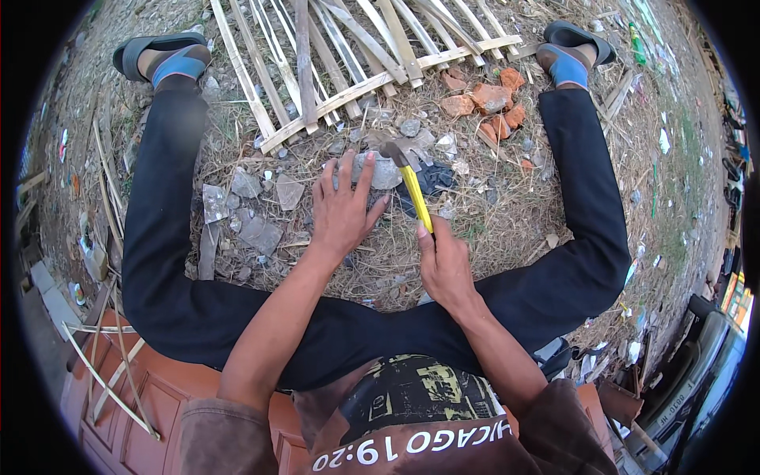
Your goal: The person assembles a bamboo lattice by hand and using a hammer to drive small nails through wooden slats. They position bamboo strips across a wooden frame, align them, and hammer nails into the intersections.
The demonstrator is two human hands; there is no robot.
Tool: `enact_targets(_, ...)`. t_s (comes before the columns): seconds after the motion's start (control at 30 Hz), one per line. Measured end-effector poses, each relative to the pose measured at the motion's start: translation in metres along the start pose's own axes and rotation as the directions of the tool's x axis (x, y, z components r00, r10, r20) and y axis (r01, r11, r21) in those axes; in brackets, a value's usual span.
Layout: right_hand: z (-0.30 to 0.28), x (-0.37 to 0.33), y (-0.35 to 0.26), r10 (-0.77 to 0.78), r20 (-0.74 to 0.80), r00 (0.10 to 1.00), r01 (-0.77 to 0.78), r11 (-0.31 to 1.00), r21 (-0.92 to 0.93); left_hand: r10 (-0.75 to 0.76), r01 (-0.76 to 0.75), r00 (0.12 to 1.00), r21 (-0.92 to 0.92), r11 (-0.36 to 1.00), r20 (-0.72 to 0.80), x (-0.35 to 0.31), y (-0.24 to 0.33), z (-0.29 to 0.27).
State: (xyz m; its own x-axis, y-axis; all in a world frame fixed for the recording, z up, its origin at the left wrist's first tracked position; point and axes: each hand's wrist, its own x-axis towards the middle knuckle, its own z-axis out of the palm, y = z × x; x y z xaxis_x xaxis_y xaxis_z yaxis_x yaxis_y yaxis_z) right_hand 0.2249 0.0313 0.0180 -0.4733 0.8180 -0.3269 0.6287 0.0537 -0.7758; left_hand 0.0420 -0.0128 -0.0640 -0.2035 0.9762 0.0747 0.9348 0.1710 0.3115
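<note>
My right hand (446, 265) is wrapped round the black lower grip of a claw hammer (415, 192) with a yellow handle. The hammer's dark metal head is over the far side of a grey stone (385, 173), and I cannot tell whether it touches. Fingers spread, my left hand (342, 207) lies at the left side of that stone, fingertips on or beside it. A piece of black plastic (434, 184) lies on the ground just right of the hammer. Broken grey slabs (260, 233) are scattered to the left of my left hand.
A frame of wooden slats (348, 93) lies beyond the stones. Broken orange brick pieces (492, 98) are heaped at its right. My black-trousered legs stretch along both sides, over dry grass and rubble. Behind me lies a reddish-brown panelled door (170, 388); a vehicle (697, 364) stands at lower right.
</note>
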Motion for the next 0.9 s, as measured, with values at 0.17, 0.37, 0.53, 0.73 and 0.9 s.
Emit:
enact_targets(0.17, 0.009, -0.001, 0.006, 0.000, 0.031, 1.000, 0.001, 0.999, -0.037, -0.002, 0.002, 1.000, 0.005, 1.000, -0.004, -0.002, -0.001, 0.001)
enact_targets(0.37, 0.009, -0.001, 0.005, 0.055, 0.050, 0.997, -0.053, 0.998, -0.040, 0.006, -0.006, 1.000, 0.012, 1.000, -0.009, -0.004, 0.000, 0.002)
enact_targets(0.53, 0.005, -0.002, -0.006, 0.046, 0.032, 0.998, -0.048, 0.997, 0.066, 0.007, -0.007, 1.000, 0.005, 1.000, -0.019, -0.002, -0.001, 0.001)
enact_targets(0.73, 0.010, 0.003, 0.005, 0.076, 0.028, 0.997, -0.077, 0.997, 0.011, -0.024, 0.024, 1.000, 0.001, 1.000, 0.016, -0.006, 0.000, 0.000)
enact_targets(0.9, 0.007, 0.003, 0.006, 0.028, 0.012, 1.000, -0.029, 0.999, 0.030, -0.008, 0.008, 1.000, 0.010, 1.000, 0.001, -0.003, -0.001, 0.001)
